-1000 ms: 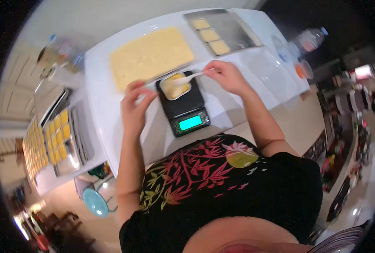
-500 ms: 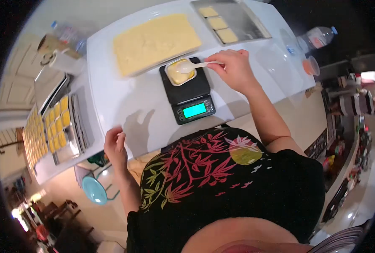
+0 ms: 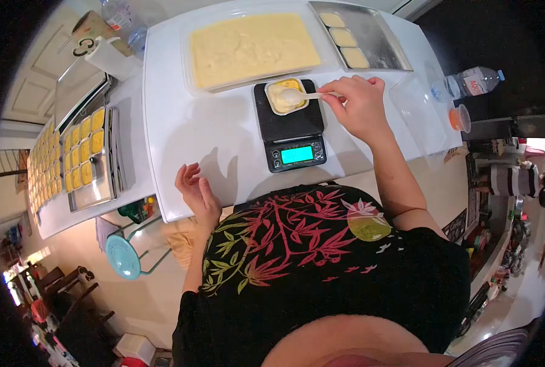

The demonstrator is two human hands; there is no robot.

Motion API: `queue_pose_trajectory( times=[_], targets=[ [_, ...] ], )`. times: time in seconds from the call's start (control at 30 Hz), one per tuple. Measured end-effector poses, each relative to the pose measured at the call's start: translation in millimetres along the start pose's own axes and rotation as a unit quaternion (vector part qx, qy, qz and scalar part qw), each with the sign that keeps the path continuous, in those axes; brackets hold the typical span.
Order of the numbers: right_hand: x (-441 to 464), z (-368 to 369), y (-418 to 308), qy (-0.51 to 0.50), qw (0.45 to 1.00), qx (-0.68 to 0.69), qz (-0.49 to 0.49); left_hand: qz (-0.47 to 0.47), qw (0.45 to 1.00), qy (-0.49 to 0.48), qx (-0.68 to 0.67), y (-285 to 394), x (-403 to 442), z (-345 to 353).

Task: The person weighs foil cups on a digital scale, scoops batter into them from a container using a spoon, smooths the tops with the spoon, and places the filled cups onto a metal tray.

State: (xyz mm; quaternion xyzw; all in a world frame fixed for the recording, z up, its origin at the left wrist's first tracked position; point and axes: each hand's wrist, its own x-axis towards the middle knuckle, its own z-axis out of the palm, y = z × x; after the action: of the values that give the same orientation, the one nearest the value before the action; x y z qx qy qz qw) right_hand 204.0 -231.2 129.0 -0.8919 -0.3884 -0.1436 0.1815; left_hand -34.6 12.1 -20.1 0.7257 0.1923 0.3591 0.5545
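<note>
Clock as you look down, 12 at the far edge of the table.

Your right hand (image 3: pixel 361 110) pinches the handle of a white plastic spoon (image 3: pixel 315 95) between thumb and fingers. Spoon's long axis runs roughly 3 to 9: handle end in your grip at 3, bowl at 9, over a small squarish white-rimmed cup (image 3: pixel 270 99). Can't tell whether the bowl touches the pale cream in it; yellow shows along the cup's far side.

Cup sits upright on the far part of a black digital scale (image 3: pixel 291 127), lit cyan display (image 3: pixel 297 154) at the near end. Display digits unreadable.

Key relation: cup is at 9 from your right hand, just beside it, spoon bridging the two. Right is the nearer hand. Your left hand (image 3: pixel 200 196) is at 7-8 from the cup, well apart, fingers loosely spread and slightly curled, nothing in them, nearest the table's near edge.

Around the scale: wide clear plastic tub (image 3: pixel 187 67) of pale yellow mix (image 3: pixel 254 49) at 11; shallow metal tray (image 3: pixel 379 43) with three filled cups (image 3: pixel 344 38) at 1.
</note>
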Motion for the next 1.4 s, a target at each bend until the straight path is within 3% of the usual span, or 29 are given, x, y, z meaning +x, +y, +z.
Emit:
queue_pose_trajectory(
  times=[0.4,0.9,1.2,1.4],
  targets=[
    [10,3,-1,0.017,0.997,-0.037,-0.067,0.002,1.0,0.004,-0.014,-3,-3,1],
    [11,6,-2,0.005,0.999,-0.027,-0.035,0.002,1.0,0.001,-0.012,-2,-3,2],
    [8,5,2,-0.009,0.998,-0.041,0.039,0.004,1.0,0.005,0.004,-4,-4,1],
    [7,-5,9,-0.02,0.998,-0.05,0.011,0.007,1.0,0.006,-0.007,-5,-3,2]
  ],
)
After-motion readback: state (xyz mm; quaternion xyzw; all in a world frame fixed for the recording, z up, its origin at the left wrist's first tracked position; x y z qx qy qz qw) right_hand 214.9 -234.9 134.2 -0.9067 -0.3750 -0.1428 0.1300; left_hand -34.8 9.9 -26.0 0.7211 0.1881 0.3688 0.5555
